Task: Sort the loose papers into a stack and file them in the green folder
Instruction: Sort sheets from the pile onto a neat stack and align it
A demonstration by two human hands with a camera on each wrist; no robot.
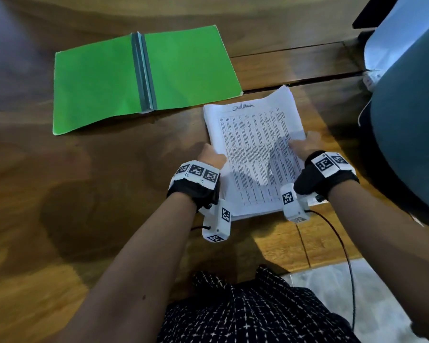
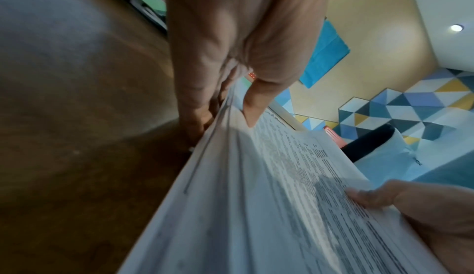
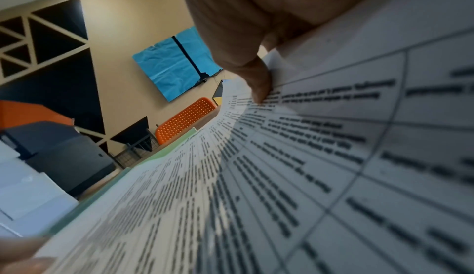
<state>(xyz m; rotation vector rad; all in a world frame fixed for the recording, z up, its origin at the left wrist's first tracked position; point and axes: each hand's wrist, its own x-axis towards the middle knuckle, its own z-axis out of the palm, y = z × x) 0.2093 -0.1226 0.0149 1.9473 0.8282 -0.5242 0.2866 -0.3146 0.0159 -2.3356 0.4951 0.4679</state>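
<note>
A stack of printed white papers (image 1: pixel 253 154) is held between both hands just right of centre over the wooden table (image 1: pixel 84 194). My left hand (image 1: pixel 212 157) grips its left edge, thumb on the top sheet (image 2: pixel 256 177) and fingers (image 2: pixel 195 116) underneath. My right hand (image 1: pixel 305 144) grips the right edge, thumb (image 3: pixel 259 81) pressed on the printed page (image 3: pixel 282 177). The green folder (image 1: pixel 144 78) lies spread open and flat beyond the stack to the left, its grey spine (image 1: pixel 144 73) running down the middle.
A blue-grey chair (image 1: pixel 406 120) stands close on the right of the table. Thin black cables (image 1: pixel 342 246) trail from the wrist cameras over the table's near edge. Bare wood stretches to the left of my arms.
</note>
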